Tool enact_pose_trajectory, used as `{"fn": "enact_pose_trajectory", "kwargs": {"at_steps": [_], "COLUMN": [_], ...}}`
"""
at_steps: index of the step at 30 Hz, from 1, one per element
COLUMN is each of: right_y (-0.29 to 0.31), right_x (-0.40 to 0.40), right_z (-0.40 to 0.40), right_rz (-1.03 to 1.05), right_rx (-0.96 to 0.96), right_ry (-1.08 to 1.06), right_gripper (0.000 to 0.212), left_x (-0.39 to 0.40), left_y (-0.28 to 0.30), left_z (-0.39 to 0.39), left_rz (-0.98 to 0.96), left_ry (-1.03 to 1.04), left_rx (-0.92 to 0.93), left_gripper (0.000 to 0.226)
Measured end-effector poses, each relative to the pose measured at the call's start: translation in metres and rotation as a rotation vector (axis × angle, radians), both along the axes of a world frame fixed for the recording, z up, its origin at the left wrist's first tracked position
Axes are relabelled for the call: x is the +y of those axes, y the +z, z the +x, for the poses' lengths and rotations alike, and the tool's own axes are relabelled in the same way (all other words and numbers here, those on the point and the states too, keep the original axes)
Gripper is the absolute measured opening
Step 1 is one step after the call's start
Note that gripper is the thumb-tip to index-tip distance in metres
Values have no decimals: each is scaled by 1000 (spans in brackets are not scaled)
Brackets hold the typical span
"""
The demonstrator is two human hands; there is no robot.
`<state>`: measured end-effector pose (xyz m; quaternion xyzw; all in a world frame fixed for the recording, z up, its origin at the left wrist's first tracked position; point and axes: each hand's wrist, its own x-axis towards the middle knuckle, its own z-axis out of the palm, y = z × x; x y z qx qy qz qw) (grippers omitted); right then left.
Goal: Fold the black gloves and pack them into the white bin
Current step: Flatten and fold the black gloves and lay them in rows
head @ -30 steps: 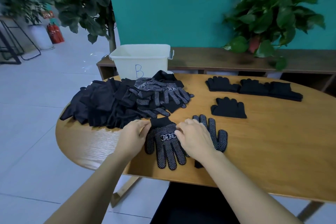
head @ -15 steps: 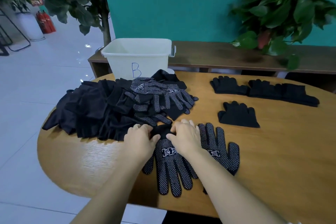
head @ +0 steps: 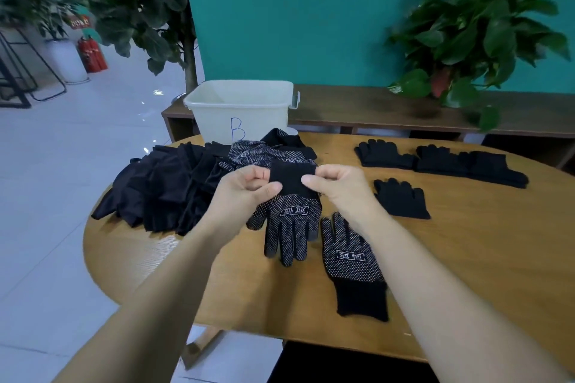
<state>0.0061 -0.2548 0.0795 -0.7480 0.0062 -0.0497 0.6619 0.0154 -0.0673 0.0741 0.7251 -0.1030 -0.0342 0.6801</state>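
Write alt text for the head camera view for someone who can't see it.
Both hands, left hand and right hand, pinch the cuff of a dotted black glove above a wooden table; its mate lies flat beside it, a white bin behind.

An oval wooden table (head: 466,274) occupies the foreground. Behind it, a low dark wooden bench (head: 357,109) runs along a teal wall (head: 295,9). A leafy potted plant (head: 473,34) stands on the bench at the right. At the left, a tall plant with broad leaves (head: 149,22) rises beside the wall's edge. Further left, on the pale tiled floor (head: 46,196), stand red fire extinguishers (head: 91,54), a white planter (head: 67,60) and a black metal frame (head: 18,78)
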Motion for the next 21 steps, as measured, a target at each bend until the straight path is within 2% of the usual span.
{"fn": "enact_pose_trajectory", "kwargs": {"at_steps": [2,6,9,11,13,16,17,19,21], "right_y": [10,25,29,32,33,32,32,31,33], "right_x": [-5,-12,-14,-14,-16,-12,-10,-7,-5], "right_z": [-6,-21,-27,-31,-33,-36,-37,-41,-46], "right_rz": [-65,-82,-113,-116,-107,-119,-131,-177,-210], "right_rx": [-50,-108,-151,-163,-172,-227,-253,-303,-346], "right_ry": [-12,-36,-65,-84,-105,-179,-204,-212,-147], "right_gripper": [23,13,33,32,28,33,34,34,24], "left_x": [-1,-6,-8,-10,-17,-30,-34,-44,-52], "left_y": [12,24,30,34,38,42,44,48,50], "left_z": [-3,-11,-17,-20,-24,-29,-33,-41,-50], "left_rz": [37,115,147,152,150,231,253,246,159], "left_ry": [-28,0,11,33,101,331,336,186,-16], "left_rx": [0,-45,-64,-70,-109,-211,-234,-252,-231], "left_gripper": [8,4,8,11,8,12,12,9,28]}}
